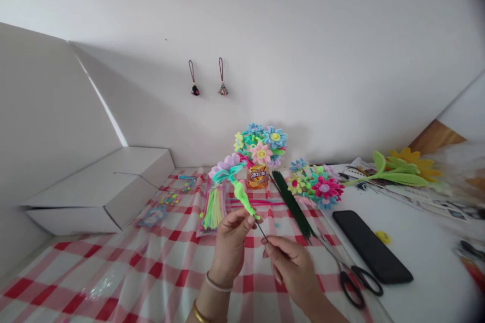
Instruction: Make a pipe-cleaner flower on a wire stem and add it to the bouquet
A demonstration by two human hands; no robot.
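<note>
Purple flower (227,165) tilts near frame centre, its green leaf (242,196) pinched in the left hand (232,242), the wire stem (261,230) in the right hand (294,265); a slack left pinch could let the leaf unwind.

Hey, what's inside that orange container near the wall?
Pipe-cleaner flowers in blue, pink and yellow rise from the orange container; any stems or other things inside are covered.

White wall (322,60) — soft shadow (121,86) at left — checked red-and-white tablecloth (166,275) below.
</note>
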